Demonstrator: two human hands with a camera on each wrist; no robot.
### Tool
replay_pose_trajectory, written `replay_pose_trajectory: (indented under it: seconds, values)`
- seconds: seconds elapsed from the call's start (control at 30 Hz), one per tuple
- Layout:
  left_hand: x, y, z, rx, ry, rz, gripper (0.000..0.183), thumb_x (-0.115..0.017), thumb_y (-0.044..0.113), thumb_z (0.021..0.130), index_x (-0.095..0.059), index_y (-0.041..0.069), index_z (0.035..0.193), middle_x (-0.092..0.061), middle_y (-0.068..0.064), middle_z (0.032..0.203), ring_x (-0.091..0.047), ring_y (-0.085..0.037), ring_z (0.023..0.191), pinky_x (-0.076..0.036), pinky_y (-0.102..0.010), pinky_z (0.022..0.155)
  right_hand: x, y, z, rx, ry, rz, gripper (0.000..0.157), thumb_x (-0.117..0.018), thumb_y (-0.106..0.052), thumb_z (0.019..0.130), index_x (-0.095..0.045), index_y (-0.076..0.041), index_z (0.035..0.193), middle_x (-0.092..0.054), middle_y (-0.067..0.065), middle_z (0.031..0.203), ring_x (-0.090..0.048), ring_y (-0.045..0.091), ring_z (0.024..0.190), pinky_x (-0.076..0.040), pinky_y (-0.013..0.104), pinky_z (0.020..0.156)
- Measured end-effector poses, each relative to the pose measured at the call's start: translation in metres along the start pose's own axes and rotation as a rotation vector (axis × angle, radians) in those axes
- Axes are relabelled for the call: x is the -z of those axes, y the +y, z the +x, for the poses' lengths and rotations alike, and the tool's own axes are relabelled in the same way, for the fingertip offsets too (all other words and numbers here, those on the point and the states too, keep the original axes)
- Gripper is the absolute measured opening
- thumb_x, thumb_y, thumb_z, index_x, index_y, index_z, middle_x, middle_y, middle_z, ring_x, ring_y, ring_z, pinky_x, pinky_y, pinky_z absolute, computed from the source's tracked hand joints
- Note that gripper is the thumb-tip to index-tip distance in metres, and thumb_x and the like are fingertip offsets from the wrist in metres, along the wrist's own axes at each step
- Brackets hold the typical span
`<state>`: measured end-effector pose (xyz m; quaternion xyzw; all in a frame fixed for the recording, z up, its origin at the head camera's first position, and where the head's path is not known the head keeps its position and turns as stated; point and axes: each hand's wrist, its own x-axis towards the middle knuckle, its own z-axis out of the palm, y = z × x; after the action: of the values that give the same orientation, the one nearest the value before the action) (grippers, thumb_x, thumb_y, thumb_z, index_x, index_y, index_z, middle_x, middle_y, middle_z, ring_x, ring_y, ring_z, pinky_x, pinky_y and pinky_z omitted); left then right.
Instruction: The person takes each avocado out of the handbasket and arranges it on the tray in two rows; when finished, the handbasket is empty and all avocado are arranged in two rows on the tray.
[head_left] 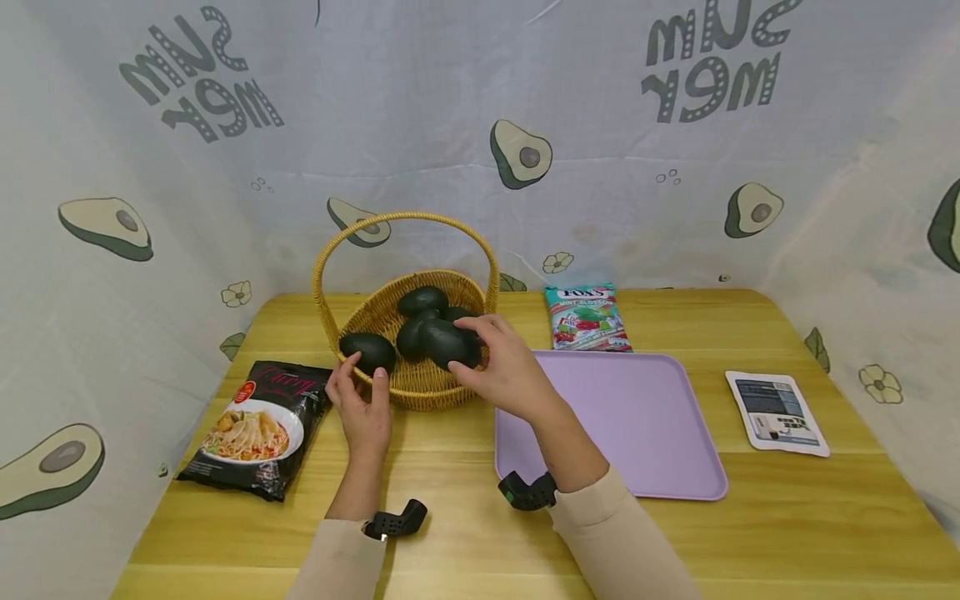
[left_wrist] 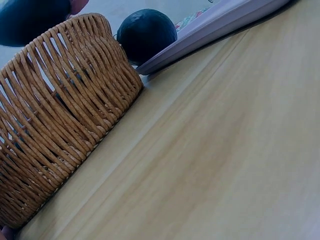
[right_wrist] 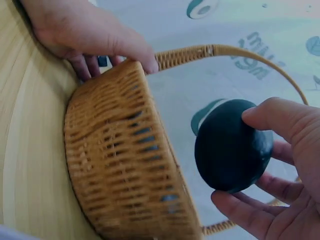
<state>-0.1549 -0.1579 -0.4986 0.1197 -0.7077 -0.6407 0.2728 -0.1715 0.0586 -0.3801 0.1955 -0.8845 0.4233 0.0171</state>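
Dark green avocados (head_left: 422,301) lie in a yellow woven basket (head_left: 420,398) with a tall arched handle. My right hand (head_left: 501,367) holds one avocado (right_wrist: 232,145) between thumb and fingers, above the basket's right rim. At the basket's left side, my left hand (head_left: 362,414) grips the rim, its thumb on top in the right wrist view and fingers lower on the outer wall. Just behind it, another avocado (head_left: 367,352) sits inside at the left. In the left wrist view, one avocado (left_wrist: 146,36) shows beyond the basket, beside the tray's edge.
A light purple tray (head_left: 637,425) lies right of the basket, partly under my right forearm. Behind it is a candy bag (head_left: 587,319). A black noodle packet (head_left: 258,429) lies at the left, a white printed packet (head_left: 777,412) at the right. A printed curtain (head_left: 600,208) hangs behind.
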Motion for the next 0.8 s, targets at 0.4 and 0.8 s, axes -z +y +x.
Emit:
replay_pose_trajectory:
  seconds: [0.4, 0.8]
  values:
    - [0.0, -0.001, -0.001, 0.006, -0.009, 0.015, 0.045, -0.064, 0.02, 0.101, -0.05, 0.017, 0.143, -0.02, -0.015, 0.157, -0.044, -0.039, 0.14, -0.036, -0.057, 0.115, 0.033, 0.021, -0.025, -0.062, 0.072, 0.031, 0.063, -0.08, -0.027, 0.088, -0.054, -0.017, 0.145, -0.055, 0.01, 0.137, -0.064, 0.03, 0.113, -0.06, 0.043, 0.087]
    - [0.002, 0.002, -0.002, 0.017, -0.032, 0.016, 0.045, -0.063, 0.022, 0.102, -0.048, 0.018, 0.145, -0.018, -0.014, 0.159, -0.044, -0.037, 0.138, -0.036, -0.056, 0.114, 0.07, 0.069, -0.047, -0.154, 0.176, -0.071, 0.063, -0.077, -0.028, 0.089, -0.053, -0.013, 0.145, -0.056, 0.017, 0.131, -0.059, 0.034, 0.106, -0.054, 0.037, 0.075]
